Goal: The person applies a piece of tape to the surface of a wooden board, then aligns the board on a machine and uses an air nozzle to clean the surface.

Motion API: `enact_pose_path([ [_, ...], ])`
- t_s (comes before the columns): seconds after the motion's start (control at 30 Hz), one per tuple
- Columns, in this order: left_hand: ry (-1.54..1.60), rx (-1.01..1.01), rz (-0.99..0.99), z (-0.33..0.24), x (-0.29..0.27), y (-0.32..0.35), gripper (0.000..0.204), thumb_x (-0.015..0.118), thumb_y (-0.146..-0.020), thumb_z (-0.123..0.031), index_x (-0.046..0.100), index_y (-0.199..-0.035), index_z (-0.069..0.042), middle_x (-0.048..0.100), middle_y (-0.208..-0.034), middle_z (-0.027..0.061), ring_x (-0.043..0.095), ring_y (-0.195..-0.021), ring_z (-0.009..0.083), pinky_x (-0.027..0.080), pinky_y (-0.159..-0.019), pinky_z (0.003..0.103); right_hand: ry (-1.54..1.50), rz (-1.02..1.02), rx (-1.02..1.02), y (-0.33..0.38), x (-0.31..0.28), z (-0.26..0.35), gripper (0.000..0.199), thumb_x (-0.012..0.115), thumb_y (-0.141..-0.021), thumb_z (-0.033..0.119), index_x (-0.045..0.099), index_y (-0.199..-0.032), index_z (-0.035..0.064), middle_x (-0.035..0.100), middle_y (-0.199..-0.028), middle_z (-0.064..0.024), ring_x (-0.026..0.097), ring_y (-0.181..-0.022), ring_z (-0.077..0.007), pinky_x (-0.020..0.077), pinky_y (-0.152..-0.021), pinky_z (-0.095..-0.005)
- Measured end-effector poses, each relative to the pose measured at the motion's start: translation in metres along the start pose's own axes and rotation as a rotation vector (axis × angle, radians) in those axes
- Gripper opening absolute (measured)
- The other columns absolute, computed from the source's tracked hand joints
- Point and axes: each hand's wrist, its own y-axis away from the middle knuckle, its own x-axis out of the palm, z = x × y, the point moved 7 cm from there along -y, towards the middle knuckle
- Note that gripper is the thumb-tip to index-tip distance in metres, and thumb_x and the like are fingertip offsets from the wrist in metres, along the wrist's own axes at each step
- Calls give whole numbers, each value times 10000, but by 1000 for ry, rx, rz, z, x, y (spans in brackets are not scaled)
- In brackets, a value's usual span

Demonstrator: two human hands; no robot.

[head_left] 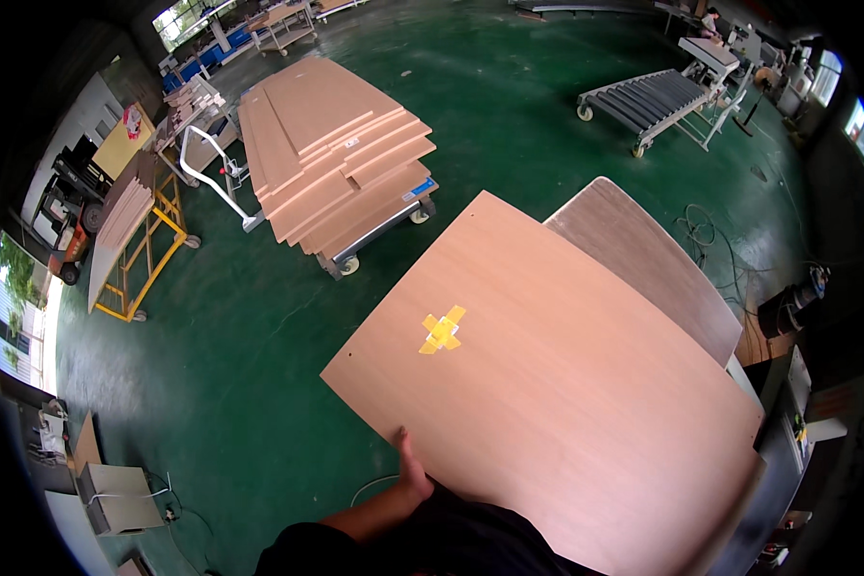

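Note:
A large, flat wood-look panel (586,384) fills the lower right of the head view, with small dark holes near its corners. Crossed strips of yellow tape (442,330) stick to its face, over a small white piece. My left hand (414,472) holds the panel's near left edge, thumb up at the rim, its other fingers hidden beneath. Behind the panel's far edge shows a brown-grey tabletop (648,254), partly covered by it. My right hand is not in view.
Ahead, a wheeled trolley (379,228) bears a stack of similar panels (326,125). A yellow-framed cart (163,254) and a forklift (67,216) stand at left. Far right is a roller conveyor (648,101). Cables (706,230) lie on the green floor beyond the tabletop.

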Motion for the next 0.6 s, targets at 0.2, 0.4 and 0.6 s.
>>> enact_pose_path([
  [0.2, 92, 10, 50, 15, -29, -22, 681, 362, -917, -615, 411, -1374, -112, 493, -1350, 65, 474, -1239, 236, 388, -1036, 397, 29, 72, 1, 16, 34, 0, 345, 697, -834, 224, 532, -1081, 48, 592, -782, -29, 593, -687, -157, 493, -616, -302],
  [0.4, 62, -140, 61, 20, -21, -17, 692, 343, -904, -661, 417, -1361, -147, 531, -1304, 58, 506, -1201, 241, 443, -971, 438, 103, 171, -29, 37, 79, 5, 331, 690, -836, 215, 535, -1075, 47, 590, -776, -29, 592, -681, -158, 491, -611, -304],
  [0.6, -263, -315, 147, 29, -44, -19, 707, 396, -886, -670, 232, -1437, -259, 563, -1182, 103, 629, -920, 219, 537, -748, 415, 202, 278, -77, 64, 118, 7, 318, 684, -838, 207, 537, -1069, 46, 587, -770, -29, 590, -674, -158, 489, -606, -305],
])
